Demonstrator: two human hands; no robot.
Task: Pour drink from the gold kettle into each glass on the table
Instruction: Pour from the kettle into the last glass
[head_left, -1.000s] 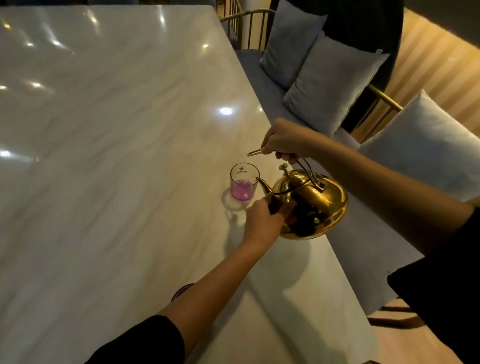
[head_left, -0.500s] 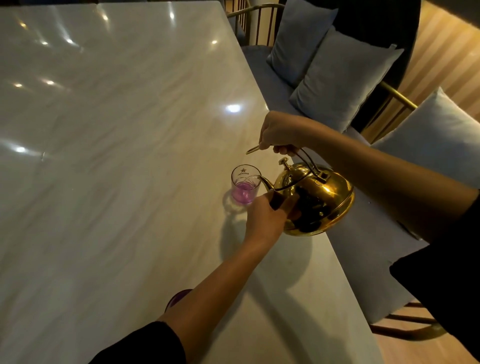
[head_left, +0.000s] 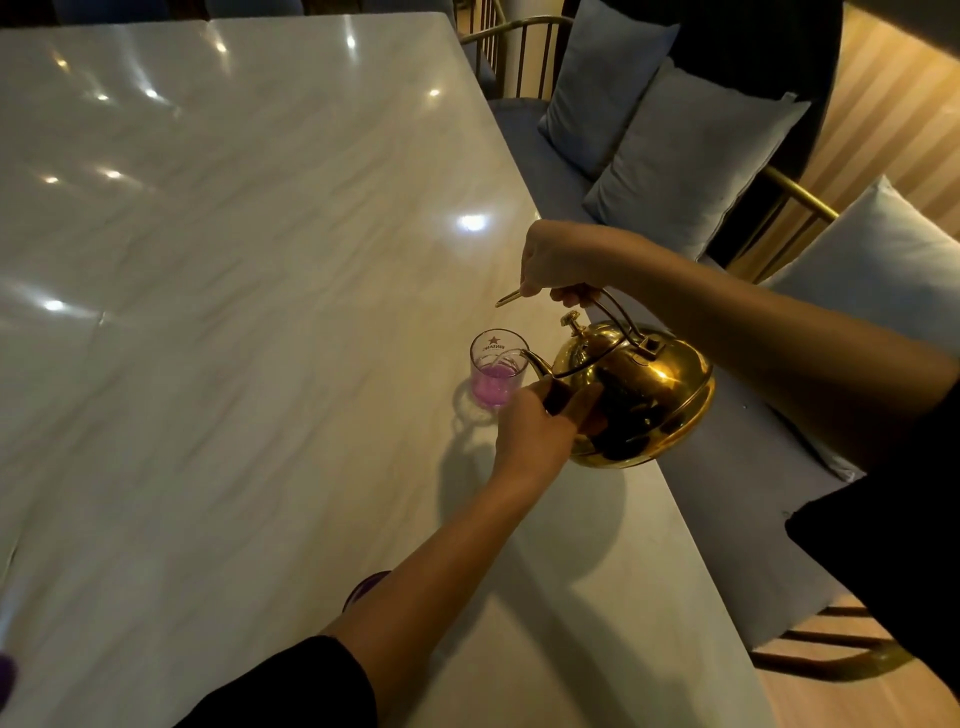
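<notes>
The gold kettle (head_left: 644, 395) hangs tilted over the table's right edge, its spout at the rim of a clear glass (head_left: 497, 370) holding pink-purple drink. My right hand (head_left: 558, 262) grips the kettle's wire handle from above. My left hand (head_left: 540, 434) presses against the kettle's front side below the spout, fingers on the body. A second glass (head_left: 363, 587) with purple drink shows only as a sliver behind my left forearm.
The marble table (head_left: 234, 312) stretches far and left. A purple object (head_left: 6, 675) peeks in at the bottom left edge. Right of the table runs a grey bench (head_left: 727, 493) with several grey cushions (head_left: 691, 161) and gold chair frames.
The kettle has tilted a little more toward the glass and the drink level has risen slightly. Both hands keep their hold; the view has shifted a bit.
</notes>
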